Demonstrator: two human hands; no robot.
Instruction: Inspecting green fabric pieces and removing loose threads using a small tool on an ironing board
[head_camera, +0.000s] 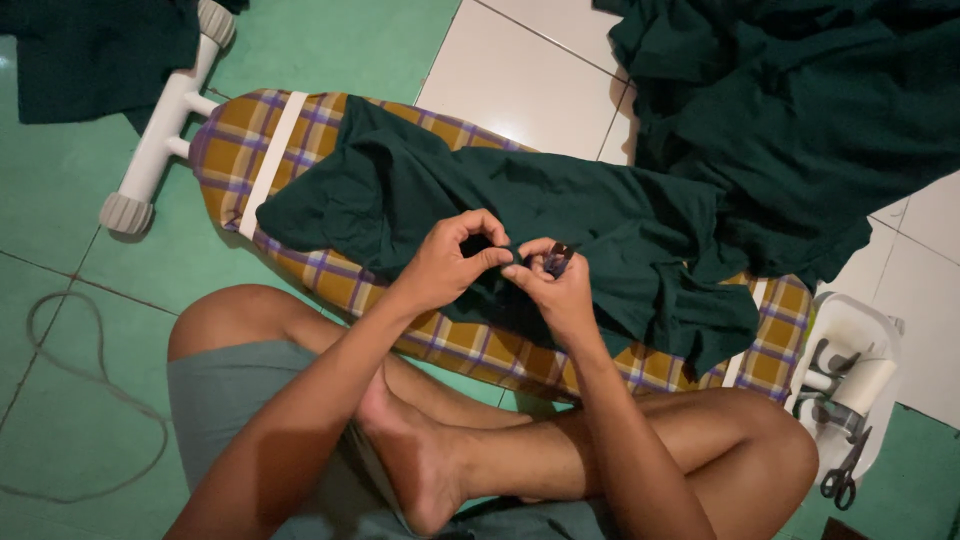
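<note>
A dark green garment (560, 215) lies spread over a low ironing board with a yellow and purple plaid cover (245, 150). My left hand (452, 262) pinches a fold of the green cloth between thumb and fingers. My right hand (552, 280) touches the same fold from the right and holds a small dark tool (558, 258) against it. Both hands meet fingertip to fingertip at the board's near edge. My crossed bare legs (480, 450) sit just below the board.
A heap of dark green fabric (800, 110) fills the upper right. A white tray (850, 330) at the right holds scissors (843, 478). The board's white leg (165, 130) sticks out at the upper left. A thin cord (95, 375) loops on the green floor.
</note>
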